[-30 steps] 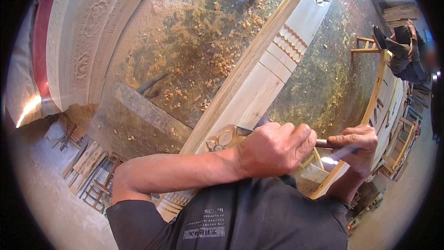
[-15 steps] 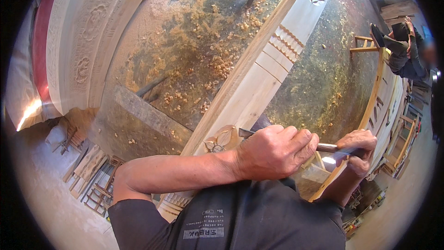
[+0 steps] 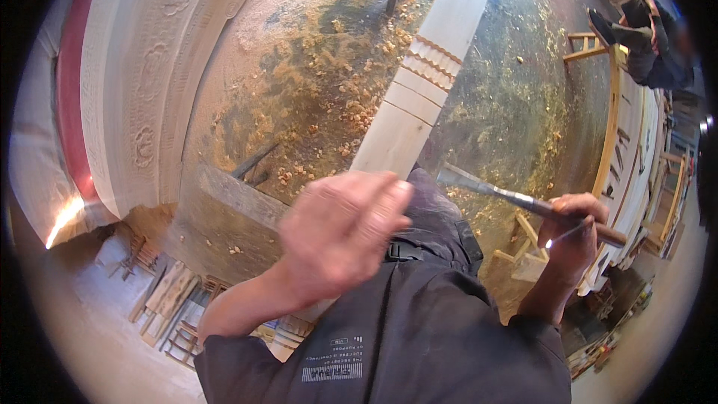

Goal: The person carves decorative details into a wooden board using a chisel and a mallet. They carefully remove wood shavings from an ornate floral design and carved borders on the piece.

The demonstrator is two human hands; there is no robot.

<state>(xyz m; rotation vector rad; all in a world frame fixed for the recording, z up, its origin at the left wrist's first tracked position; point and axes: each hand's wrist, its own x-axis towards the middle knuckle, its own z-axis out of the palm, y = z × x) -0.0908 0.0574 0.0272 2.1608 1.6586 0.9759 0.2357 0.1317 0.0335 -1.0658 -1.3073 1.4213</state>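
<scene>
My right hand (image 3: 572,228) grips a long chisel (image 3: 516,198) by its wooden handle, the steel blade pointing up and left, clear of the wood. My left hand (image 3: 340,232) is blurred with motion in front of my body, fingers loosely extended and nothing in it. It hovers over the near end of a long pale carved plank (image 3: 419,90), which runs away from me to a carved rosette at its far end. My dark clothing hides the plank's near end.
Wood shavings (image 3: 336,105) litter the floor left of the plank. A large carved pale panel (image 3: 142,90) curves along the left. A grey board (image 3: 239,198) lies near it. Wooden frames (image 3: 628,150) stand at the right, with another person (image 3: 651,30) beyond them.
Both hands were together at the plank's near end, working the chisel. Now the right hand has drawn the chisel out to the right and the left hand has lifted off, moving fast.
</scene>
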